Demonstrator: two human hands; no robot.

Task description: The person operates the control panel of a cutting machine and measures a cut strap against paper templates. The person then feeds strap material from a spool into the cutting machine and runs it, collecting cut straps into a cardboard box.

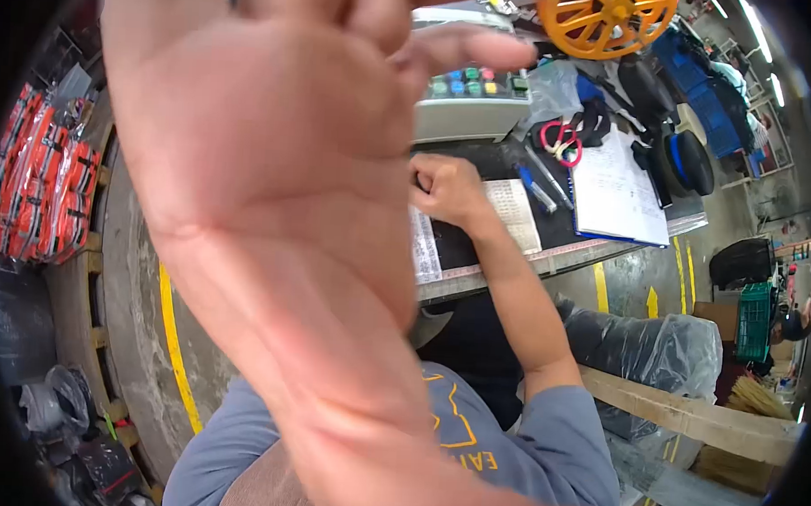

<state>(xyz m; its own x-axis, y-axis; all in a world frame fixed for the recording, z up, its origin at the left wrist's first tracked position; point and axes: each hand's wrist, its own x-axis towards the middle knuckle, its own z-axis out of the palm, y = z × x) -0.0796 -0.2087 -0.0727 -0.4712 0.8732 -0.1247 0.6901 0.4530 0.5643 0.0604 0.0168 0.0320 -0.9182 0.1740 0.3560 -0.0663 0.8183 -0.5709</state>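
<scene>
Very close to the camera, my left hand (pixel 284 130) fills the left and middle of the view, palm towards me. Its fingers are apart and partly cut off by the top edge, with nothing seen in them. Beyond it, my right hand (pixel 449 190) rests on the dark desk beside a printed sheet (pixel 514 212). The fingers are curled closed, partly hidden behind my left hand; what they hold cannot be made out. Blue markers (pixel 537 188), red-handled scissors (pixel 561 142) and an open notebook (pixel 618 190) lie to its right.
A machine with coloured buttons (pixel 470 120) stands at the desk's back, near an orange spoked wheel (pixel 606 22). Orange packages (pixel 42 178) are stacked at the left. Plastic-wrapped material (pixel 641 349) and a wooden beam (pixel 688 415) are at the lower right.
</scene>
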